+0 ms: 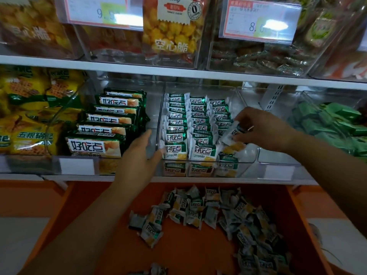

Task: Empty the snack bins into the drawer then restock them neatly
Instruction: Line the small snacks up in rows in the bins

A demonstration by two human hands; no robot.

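Here we see the right hand [264,130] reaching into the clear middle bin [252,155] on the shelf, fingers pinched on one small white-and-green snack packet [231,133], tilted, at the front of the right-hand row. Small packets [176,133] in the bin stand in three rows, labels toward us, the two left rows running to the front wall. The left hand [142,155] rests open at the bin's front left corner, fingers spread, gripping nothing; whether the palm actually touches the plastic we cannot tell. Below the shelf, the orange drawer [83,205] stands pulled out, with loose packets [218,211] scattered over its floor, thickest toward the right. Left of the middle bin, a neighbouring bin holds larger green packs [103,133] in a stepped line. Green-wrapped sweets [333,118] fill the bin to the right.
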